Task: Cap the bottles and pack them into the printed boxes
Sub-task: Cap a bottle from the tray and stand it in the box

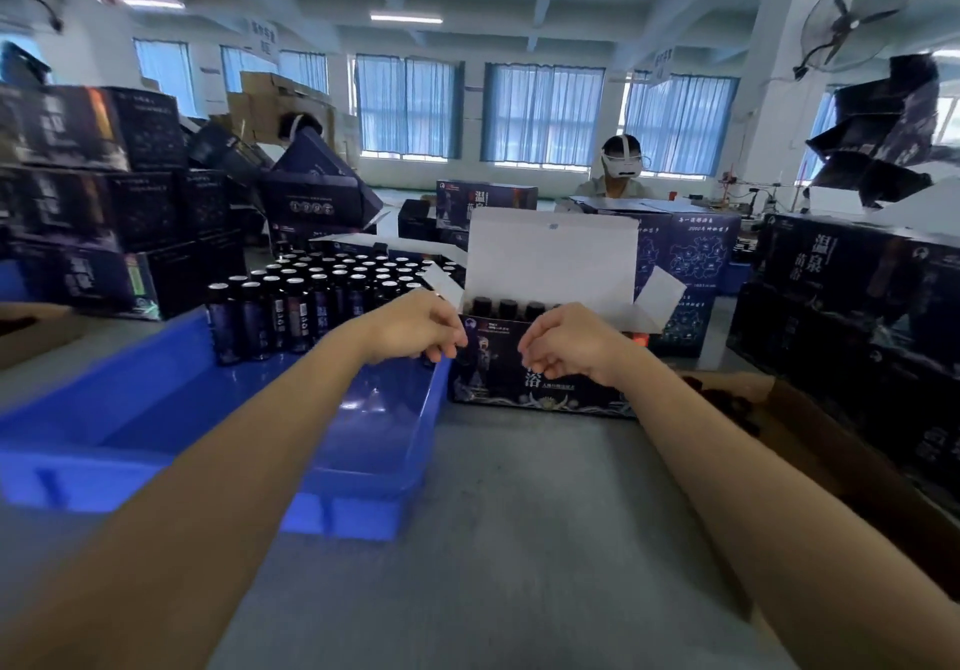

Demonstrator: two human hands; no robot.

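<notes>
Blue-curtained windows line the back of a packing hall, and a grey worktable [519, 513] fills the lower frame. At centre stands a dark printed cardboard box [498, 378] with its white lid flap [550, 264] raised. A row of black-capped bottles [506, 308] is seated inside it (three caps show; the rest of the row is hidden behind the hands). Many more dark glass bottles [291, 306] wait upright at the far end of a blue plastic tray [156, 409] on the left, so most of the packing appears to be left to do. The left hand [415, 329] hangs at the box's upper left corner, fingers curled downward just beside its edge. The right hand [566, 347] hovers before the box's front face, fingers loosely curled. Whether either hand pinches anything cannot be told.
</notes>
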